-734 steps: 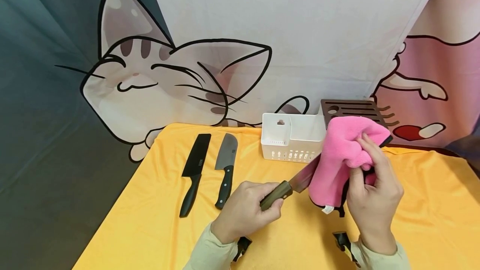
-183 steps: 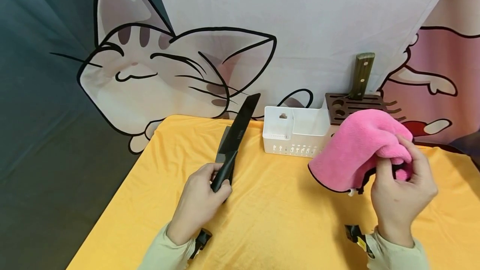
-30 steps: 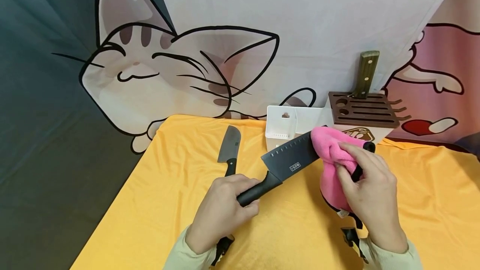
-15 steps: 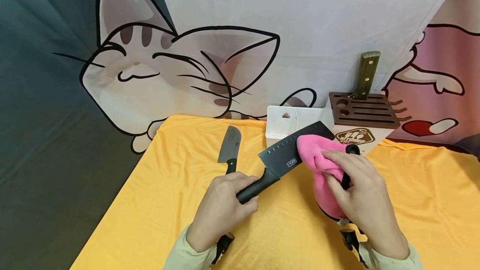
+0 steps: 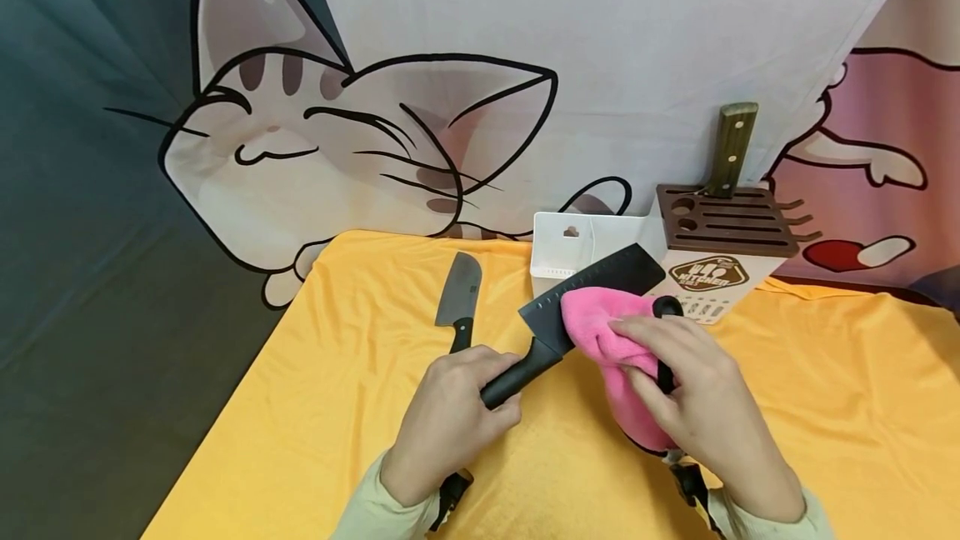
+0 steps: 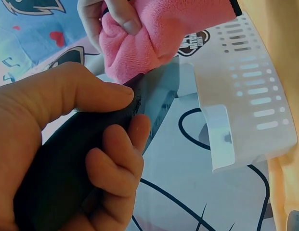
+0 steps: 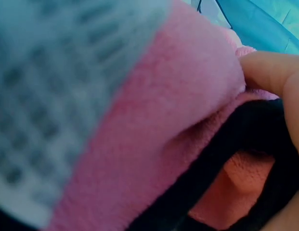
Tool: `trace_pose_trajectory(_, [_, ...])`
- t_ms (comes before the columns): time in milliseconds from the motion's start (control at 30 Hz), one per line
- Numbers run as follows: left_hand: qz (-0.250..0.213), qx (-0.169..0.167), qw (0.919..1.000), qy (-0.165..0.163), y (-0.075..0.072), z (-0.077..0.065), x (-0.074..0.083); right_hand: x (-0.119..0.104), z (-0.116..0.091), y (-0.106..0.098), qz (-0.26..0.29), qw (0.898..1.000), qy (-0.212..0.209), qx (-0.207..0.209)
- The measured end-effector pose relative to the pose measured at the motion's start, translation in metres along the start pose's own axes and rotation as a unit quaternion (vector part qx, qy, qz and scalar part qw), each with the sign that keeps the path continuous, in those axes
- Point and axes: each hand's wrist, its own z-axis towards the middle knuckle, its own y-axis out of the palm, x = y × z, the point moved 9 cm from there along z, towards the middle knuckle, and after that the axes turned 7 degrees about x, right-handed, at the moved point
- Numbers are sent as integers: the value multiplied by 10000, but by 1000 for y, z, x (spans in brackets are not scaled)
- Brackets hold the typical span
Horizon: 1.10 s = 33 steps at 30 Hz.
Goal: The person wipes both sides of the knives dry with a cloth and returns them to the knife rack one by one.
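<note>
My left hand point(image 5: 457, 419) grips the black handle of a broad black kitchen knife point(image 5: 622, 273), its blade slanting up to the right above the table. In my right hand point(image 5: 705, 398) a pink cloth point(image 5: 607, 327) with black edging is pinched between thumb and fingers. The cloth lies against the blade near the handle and covers part of its lower edge. The left wrist view shows thumb and fingers curled round the knife's handle point(image 6: 62, 159). Pink cloth point(image 7: 154, 110) fills much of the right wrist view, beside my fingers.
A second knife point(image 5: 460, 294), grey-bladed with a black handle, lies behind my left hand on the yellow tablecloth point(image 5: 315, 407). At the back stands a white holder point(image 5: 558, 252) with a brown slotted top point(image 5: 727, 223); a green-handled knife point(image 5: 731, 148) stands in a slot.
Earlier, the green-handled knife was in my left hand; it now stands in the holder, and I hold the black knife. Over the last second the cloth has slid along the blade toward the handle.
</note>
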Motion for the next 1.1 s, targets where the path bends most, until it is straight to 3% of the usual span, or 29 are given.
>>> trace_pose_trajectory(167, [92, -64, 9999, 58, 2, -1, 1, -9, 1, 5, 288, 9990, -343, 0])
trace_pose_trajectory(433, [103, -366, 9990, 233, 9, -2, 7, -17, -2, 10, 399, 9974, -520, -290])
trace_pose_trajectory(600, [-8, -507, 9979, 414, 12, -3, 12, -19, 0, 9, 528, 9968, -597, -30])
trace_pose_trajectory(800, [-11, -433, 9978, 511, 14, -4, 16, -15, 3, 5, 452, 9978, -381, 292])
trace_pose_trajectory(1100, [-138, -709, 9963, 460, 15, -4, 18, 6, 1, -4, 62, 9975, 71, 705])
